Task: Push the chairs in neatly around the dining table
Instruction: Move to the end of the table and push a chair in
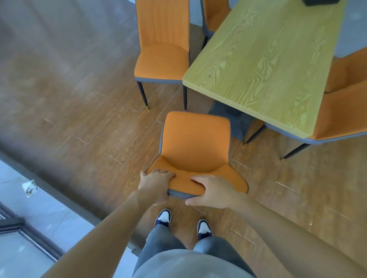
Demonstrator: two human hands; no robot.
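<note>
An orange chair [195, 142] with grey edging stands in front of me, its seat pointing at the near end of the light wooden dining table [264, 65] and a gap of floor between them. My left hand [156, 183] grips the left part of the chair's backrest top. My right hand [213, 191] grips the same top edge further right, thumb behind it. A second orange chair [161, 49] stands off the table's left side. A third [214, 15] sits at the far left, partly under the table. More orange chairs [341, 117] are tucked along the right side.
The floor is brown wood-look tile [79, 119]. A dark sill and grey ledge [39, 208] with a scrap of wrapper [29, 187] run along my left. The table's dark pedestal base [236, 121] stands under its near end. A black object [321, 2] lies at the table's far end.
</note>
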